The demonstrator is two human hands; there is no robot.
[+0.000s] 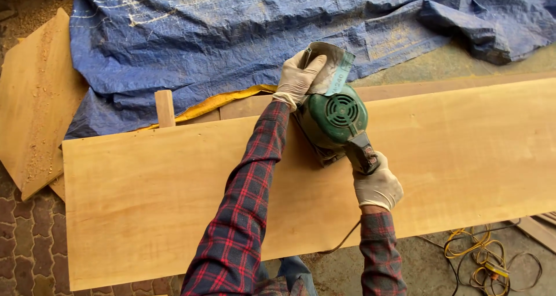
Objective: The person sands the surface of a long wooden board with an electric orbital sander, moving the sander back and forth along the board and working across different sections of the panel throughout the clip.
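Gripping a green electric sander (pixel 336 122) tilted up on a long plywood board (pixel 174 197), the gloved right hand (pixel 377 186) closes around its handle while the gloved left hand (pixel 298 79) pinches the sheet of sandpaper (pixel 331 70) at its base. Beyond the board lie one crumpled blue tarp (pixel 202 35) and one upright wooden peg (pixel 165 108); left, one sawdust-strewn offcut panel (pixel 35 99); below right, a tangled yellow cord (pixel 480 261).
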